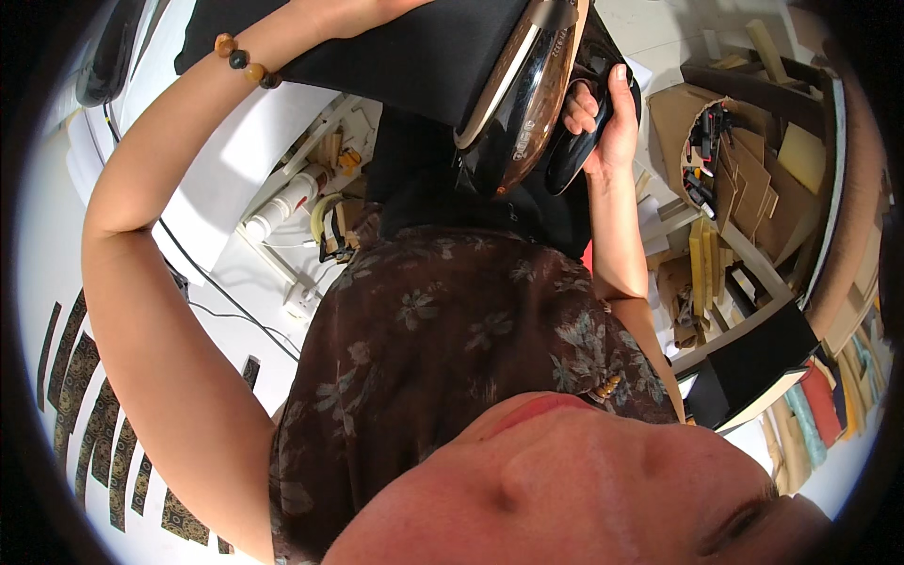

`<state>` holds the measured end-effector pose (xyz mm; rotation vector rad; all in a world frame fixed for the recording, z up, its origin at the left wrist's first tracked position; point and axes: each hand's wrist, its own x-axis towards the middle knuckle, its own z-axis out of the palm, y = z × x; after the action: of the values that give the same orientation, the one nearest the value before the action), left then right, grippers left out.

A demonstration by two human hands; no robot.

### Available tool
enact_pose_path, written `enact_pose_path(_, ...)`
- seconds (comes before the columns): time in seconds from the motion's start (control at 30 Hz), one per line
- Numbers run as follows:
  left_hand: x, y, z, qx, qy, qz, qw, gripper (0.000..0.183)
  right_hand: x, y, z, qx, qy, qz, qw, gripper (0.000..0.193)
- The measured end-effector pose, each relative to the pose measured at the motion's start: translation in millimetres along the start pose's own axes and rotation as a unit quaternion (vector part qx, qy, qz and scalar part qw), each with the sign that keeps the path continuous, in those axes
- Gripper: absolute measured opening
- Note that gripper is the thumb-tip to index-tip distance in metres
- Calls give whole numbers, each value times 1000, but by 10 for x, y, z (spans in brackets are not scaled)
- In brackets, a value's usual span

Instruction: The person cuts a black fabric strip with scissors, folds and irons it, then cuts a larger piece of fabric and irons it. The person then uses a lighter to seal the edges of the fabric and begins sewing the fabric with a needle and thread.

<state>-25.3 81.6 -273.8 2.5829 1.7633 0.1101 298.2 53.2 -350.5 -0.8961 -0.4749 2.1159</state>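
Since the slick iron looks heavy, its handle — clasped by the right grip — seems best; whether the left grip, left of the iron, closes I cannot tell.

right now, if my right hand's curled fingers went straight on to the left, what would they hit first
Probably the iron's brown and black body, just left of the fingers; the right hand is wrapped around its black handle. How deep the gap runs is unclear.

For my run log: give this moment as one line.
Right hand: grips iron by handle | Left hand: over black fabric, fingertips out of frame
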Motion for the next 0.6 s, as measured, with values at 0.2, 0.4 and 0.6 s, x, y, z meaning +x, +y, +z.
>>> enact_pose_path(0.2,3,-5,-12,-4,-3,-1,1000,74,-12,-14,35,-1,5,-1,1000,42)
enact_pose_path(0.4,29,13,-21,-5,-11,3,1000,75,-19,-35,35,-9,1,2,1000,40)
enact_pose_path(0.6,64,42,-39,11,-24,8,1000,76,33,32,-106,39,1,46,998,38)
